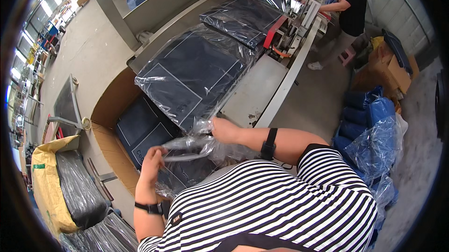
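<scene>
One length of clear, crinkled plastic film (187, 144) spans my two hands above the near side of a large tan cardboard box (111, 97). My right hand (225, 130), off the box's right side, is clenched around a gathered bunch of it. My left hand (151, 161), over the box's near edge, is curled with thumb and fingers apparently pinching the other end; blur hides how firm that pinch is. Whether the film joins any wrapping close by, I cannot tell.

To handle it well, I would hold both ends level and pull with even, gentle tension, spreading the bunch under my right fingers so that it neither creases nor tears. My wrists are best kept off the box's wall, where loose film could snag.

Inside the box lies a flat navy pack with white printed lines (145, 123). Just beyond the box, a broad navy pack sheathed in shiny clear film (191, 74) rests on the machine bed; farther from the box is a second film-covered navy pack (238, 18), beside a red machine guard (273, 32). Left of the box stands a yellow woven sack (44, 186). Well to the box's right are plump blue bundles (353, 123), and past the machine a co-worker in a black top (353, 11).
</scene>
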The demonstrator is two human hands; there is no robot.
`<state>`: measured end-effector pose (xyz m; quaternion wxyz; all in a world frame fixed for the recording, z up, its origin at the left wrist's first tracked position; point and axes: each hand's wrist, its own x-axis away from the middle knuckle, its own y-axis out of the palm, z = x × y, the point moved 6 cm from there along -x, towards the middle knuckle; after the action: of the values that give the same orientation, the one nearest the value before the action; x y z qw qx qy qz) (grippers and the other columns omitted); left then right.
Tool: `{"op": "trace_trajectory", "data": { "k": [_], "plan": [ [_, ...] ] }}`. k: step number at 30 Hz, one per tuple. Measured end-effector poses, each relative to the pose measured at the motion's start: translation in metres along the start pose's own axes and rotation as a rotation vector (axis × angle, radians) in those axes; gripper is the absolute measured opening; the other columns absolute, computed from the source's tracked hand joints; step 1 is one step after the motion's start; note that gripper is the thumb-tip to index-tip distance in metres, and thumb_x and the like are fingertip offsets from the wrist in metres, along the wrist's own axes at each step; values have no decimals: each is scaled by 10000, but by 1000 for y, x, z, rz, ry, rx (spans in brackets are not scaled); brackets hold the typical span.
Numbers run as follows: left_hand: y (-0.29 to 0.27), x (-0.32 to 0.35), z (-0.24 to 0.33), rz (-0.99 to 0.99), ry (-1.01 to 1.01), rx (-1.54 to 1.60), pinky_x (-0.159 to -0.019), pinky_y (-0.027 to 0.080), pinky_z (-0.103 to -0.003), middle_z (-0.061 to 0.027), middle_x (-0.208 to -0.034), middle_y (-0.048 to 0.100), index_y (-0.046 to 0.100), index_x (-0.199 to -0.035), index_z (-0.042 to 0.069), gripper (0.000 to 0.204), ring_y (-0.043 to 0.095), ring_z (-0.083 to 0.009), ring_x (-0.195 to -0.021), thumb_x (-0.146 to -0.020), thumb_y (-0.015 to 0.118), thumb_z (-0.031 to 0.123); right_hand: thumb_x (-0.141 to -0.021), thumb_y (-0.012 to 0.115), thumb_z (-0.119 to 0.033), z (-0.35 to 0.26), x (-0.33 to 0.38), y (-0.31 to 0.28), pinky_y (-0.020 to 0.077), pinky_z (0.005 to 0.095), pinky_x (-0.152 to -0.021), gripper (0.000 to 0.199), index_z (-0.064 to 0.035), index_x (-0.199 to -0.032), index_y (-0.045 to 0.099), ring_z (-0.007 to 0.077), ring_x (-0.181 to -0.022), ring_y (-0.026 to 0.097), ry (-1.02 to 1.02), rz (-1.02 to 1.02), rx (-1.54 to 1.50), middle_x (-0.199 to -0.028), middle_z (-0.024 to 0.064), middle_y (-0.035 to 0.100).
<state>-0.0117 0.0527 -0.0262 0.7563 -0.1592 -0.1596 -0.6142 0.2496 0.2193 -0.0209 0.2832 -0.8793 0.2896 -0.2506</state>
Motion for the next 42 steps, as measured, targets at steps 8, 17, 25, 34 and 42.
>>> {"op": "trace_trajectory", "data": {
  "k": [8,17,25,34,42],
  "plan": [
    [-44,-146,-105,533,-340,347,-931,441,-412,-136,-1308,544,460,-1346,93,551,571,-234,-1091,-934,536,450,-841,497,-82,-44,28,-31,457,467,-814,217,64,-1002,516,421,-931,593,-7,-129,-84,-971,279,611],
    [9,-238,-101,301,-163,984,-1088,304,-512,-152,-1386,474,457,-1342,35,669,446,-347,-1268,-858,657,452,-860,490,-91,-24,45,-37,459,411,-829,255,7,-1089,547,353,-952,604,-27,-251,-286,-1008,236,622],
    [-43,-203,-1,413,65,591,-796,540,-396,-133,-1097,636,550,-1205,23,394,644,-263,-920,-868,679,183,-857,477,-81,-8,47,-39,446,397,-882,303,-2,-1142,545,339,-999,589,-34,-304,-287,-1062,206,622],
    [-127,-15,18,327,244,577,-849,541,-420,-165,-1144,620,495,-1250,-40,381,652,-297,-962,-932,566,158,-804,511,-59,-5,60,-38,472,354,-822,323,-61,-1117,595,240,-919,607,-93,-249,-378,-996,130,643],
    [-130,106,32,481,258,567,-822,555,-375,-166,-1085,642,518,-1207,-66,357,662,-272,-926,-889,611,67,-836,495,-21,6,66,-38,429,221,-649,293,-60,-1103,608,70,-723,522,191,-242,-527,-861,-2,601]
  ]
}}
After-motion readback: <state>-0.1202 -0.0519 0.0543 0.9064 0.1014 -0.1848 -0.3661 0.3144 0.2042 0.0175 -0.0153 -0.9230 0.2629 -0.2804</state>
